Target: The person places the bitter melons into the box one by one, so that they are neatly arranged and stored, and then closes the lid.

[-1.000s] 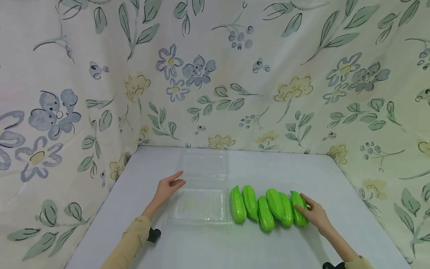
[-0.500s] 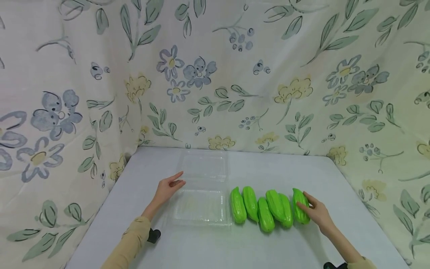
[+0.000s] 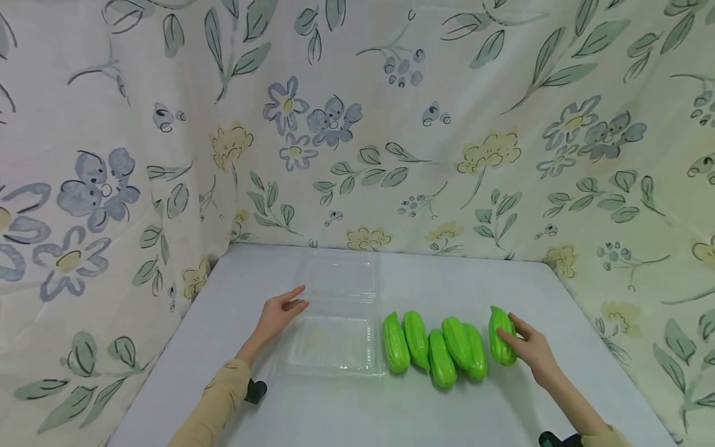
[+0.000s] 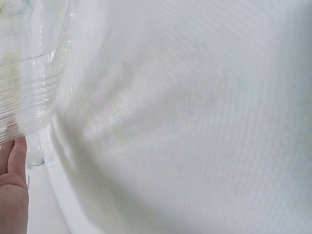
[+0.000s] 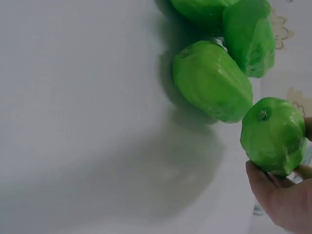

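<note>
My right hand (image 3: 533, 352) grips a glossy, bright green ridged gourd (image 3: 502, 335) by its right side. It is held off the table, pointed tip away, and its blunt end (image 5: 273, 134) shows in the right wrist view. To its left, several similar gourds (image 3: 442, 360) lie side by side in a row. A clear plastic clamshell box (image 3: 329, 372) lies flat with its lid open. At the box's left edge is my left hand (image 3: 277, 313), thumb and fingers apart. In the left wrist view, its fingers (image 4: 17, 158) reach the ribbed plastic wall.
The white table (image 3: 436, 422) ends at a floral curtain (image 3: 380, 155) along the back and both sides. A dark wrist device (image 3: 256, 391) sits under the left sleeve (image 3: 215, 397), close to the tabletop.
My right hand has raised the rightmost gourd off the table, up and slightly right, opening a gap from the row. The left hand and box have stayed in place.
</note>
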The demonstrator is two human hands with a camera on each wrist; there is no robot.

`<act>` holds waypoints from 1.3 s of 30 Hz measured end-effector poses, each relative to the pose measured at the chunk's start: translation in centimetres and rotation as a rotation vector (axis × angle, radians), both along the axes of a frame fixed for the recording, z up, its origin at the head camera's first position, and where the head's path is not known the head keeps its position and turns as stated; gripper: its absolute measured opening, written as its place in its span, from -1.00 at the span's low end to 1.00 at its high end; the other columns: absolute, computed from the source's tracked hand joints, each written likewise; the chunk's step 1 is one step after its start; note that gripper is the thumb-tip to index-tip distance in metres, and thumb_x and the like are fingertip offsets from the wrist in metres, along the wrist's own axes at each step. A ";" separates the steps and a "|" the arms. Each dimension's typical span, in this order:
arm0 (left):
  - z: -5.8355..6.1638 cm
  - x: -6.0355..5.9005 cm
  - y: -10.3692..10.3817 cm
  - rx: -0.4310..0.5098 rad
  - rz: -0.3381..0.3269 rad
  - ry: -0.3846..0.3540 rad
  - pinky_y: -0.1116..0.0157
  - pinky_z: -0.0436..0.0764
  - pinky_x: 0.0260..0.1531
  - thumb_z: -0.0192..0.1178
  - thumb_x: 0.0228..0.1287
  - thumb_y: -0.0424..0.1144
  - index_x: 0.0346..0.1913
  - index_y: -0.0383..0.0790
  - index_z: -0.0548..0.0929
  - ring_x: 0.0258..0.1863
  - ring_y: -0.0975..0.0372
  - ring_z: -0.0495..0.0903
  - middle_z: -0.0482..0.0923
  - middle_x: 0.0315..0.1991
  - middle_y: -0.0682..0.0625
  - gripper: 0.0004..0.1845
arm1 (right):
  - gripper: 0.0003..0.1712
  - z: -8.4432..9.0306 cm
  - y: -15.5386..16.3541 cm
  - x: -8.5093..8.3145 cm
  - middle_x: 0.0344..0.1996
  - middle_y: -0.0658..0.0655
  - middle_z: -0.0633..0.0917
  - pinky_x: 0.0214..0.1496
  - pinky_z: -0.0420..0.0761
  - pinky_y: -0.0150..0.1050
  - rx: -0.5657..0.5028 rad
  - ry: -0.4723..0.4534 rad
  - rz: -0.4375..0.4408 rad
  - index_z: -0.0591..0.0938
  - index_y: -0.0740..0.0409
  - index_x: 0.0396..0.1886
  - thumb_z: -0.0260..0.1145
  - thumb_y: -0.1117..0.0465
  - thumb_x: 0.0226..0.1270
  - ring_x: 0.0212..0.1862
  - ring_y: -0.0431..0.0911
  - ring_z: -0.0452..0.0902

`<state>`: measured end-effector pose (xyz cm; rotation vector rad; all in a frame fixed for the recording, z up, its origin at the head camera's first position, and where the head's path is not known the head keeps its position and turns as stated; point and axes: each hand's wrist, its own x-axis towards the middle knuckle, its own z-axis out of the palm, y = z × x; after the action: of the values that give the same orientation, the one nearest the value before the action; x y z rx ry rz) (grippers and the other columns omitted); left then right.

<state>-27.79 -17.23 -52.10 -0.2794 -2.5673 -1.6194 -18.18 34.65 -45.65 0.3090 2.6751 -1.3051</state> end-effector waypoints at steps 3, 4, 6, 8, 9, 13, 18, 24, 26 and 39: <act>0.0 0.0 0.0 -0.008 -0.007 0.017 0.51 0.52 -0.33 0.26 0.25 -0.16 0.26 -0.25 0.48 -0.06 0.08 0.68 0.69 -0.09 -0.20 -0.47 | -0.10 0.4 0.0 0.0 0.41 0.53 0.03 0.21 0.47 -0.04 -0.024 -0.006 -0.006 -0.10 0.33 0.49 0.06 -0.09 0.45 0.38 0.37 0.10; 0.0 0.0 0.0 -0.003 -0.004 0.012 0.52 0.52 -0.34 0.27 0.24 -0.16 0.26 -0.24 0.49 -0.07 0.09 0.68 0.70 -0.10 -0.18 -0.47 | -0.09 0.5 -0.1 0.0 0.41 0.53 0.03 0.19 0.48 -0.08 -0.033 -0.009 -0.011 -0.10 0.33 0.49 0.07 -0.10 0.45 0.38 0.36 0.09; 0.1 0.0 0.0 -0.012 -0.005 0.012 0.52 0.51 -0.34 0.26 0.25 -0.15 0.26 -0.24 0.48 -0.07 0.09 0.68 0.70 -0.10 -0.17 -0.47 | -0.08 0.6 -0.1 0.1 0.41 0.53 0.03 0.17 0.50 -0.12 -0.048 -0.012 -0.019 -0.11 0.32 0.49 0.07 -0.10 0.44 0.38 0.35 0.09; 0.1 -0.1 0.0 -0.007 -0.004 0.000 0.53 0.52 -0.33 0.26 0.25 -0.15 0.27 -0.22 0.48 -0.06 0.10 0.68 0.70 -0.10 -0.16 -0.47 | -0.08 0.8 -0.2 0.1 0.42 0.52 0.02 0.17 0.51 -0.14 -0.059 -0.013 -0.028 -0.10 0.31 0.49 0.07 -0.12 0.44 0.39 0.33 0.09; 0.1 -0.1 0.1 -0.002 -0.003 -0.007 0.53 0.52 -0.31 0.26 0.25 -0.15 0.27 -0.20 0.48 -0.06 0.11 0.67 0.71 -0.10 -0.15 -0.47 | -0.08 0.9 -0.2 0.1 0.42 0.52 0.02 0.18 0.50 -0.12 -0.066 -0.013 -0.032 -0.11 0.31 0.49 0.07 -0.12 0.43 0.39 0.34 0.09; 0.0 -0.1 0.1 0.007 -0.013 -0.009 0.53 0.53 -0.30 0.26 0.25 -0.15 0.27 -0.19 0.48 -0.04 0.10 0.67 0.70 -0.09 -0.17 -0.47 | -0.08 1.3 -0.5 0.1 0.42 0.52 0.02 0.15 0.52 -0.16 -0.084 -0.006 -0.048 -0.11 0.29 0.49 0.07 -0.12 0.44 0.38 0.32 0.11; -0.1 0.0 0.0 -0.006 -0.012 -0.011 0.50 0.55 -0.26 0.25 0.25 -0.11 0.28 -0.18 0.48 -0.02 0.08 0.66 0.69 -0.06 -0.18 -0.46 | -0.10 1.8 -0.9 0.1 0.42 0.52 0.04 0.07 0.55 -0.30 -0.126 0.001 -0.059 -0.10 0.28 0.50 0.08 -0.08 0.44 0.38 0.30 0.13; -0.2 -0.1 0.0 -0.023 -0.005 -0.009 0.39 0.61 -0.18 0.26 0.23 -0.09 0.27 -0.17 0.48 -0.03 0.09 0.66 0.70 -0.08 -0.13 -0.44 | -0.11 2.1 -1.8 0.1 0.42 0.50 0.05 0.06 0.55 -0.34 -0.189 -0.003 -0.074 -0.10 0.25 0.50 0.08 -0.07 0.44 0.39 0.26 0.13; -0.2 -0.1 0.0 -0.021 -0.004 -0.012 0.40 0.60 -0.18 0.27 0.22 -0.09 0.27 -0.16 0.49 -0.02 0.10 0.66 0.71 -0.09 -0.13 -0.44 | -0.11 2.3 -2.2 0.2 0.42 0.50 0.05 0.07 0.55 -0.32 -0.197 -0.002 -0.074 -0.10 0.24 0.51 0.08 -0.08 0.44 0.39 0.26 0.14; -0.2 0.0 -0.1 -0.020 -0.008 -0.002 0.52 0.54 -0.25 0.26 0.23 -0.10 0.27 -0.18 0.48 -0.02 0.07 0.65 0.68 -0.05 -0.18 -0.45 | -0.11 3.5 -4.7 0.1 0.44 0.46 0.04 0.22 0.47 -0.10 -0.260 0.044 -0.083 -0.08 0.21 0.51 0.12 -0.06 0.42 0.39 0.26 0.17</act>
<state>-27.76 -17.29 -52.26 -0.2906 -2.5880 -1.5988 -18.05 29.99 -42.17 0.3652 2.5100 -1.6803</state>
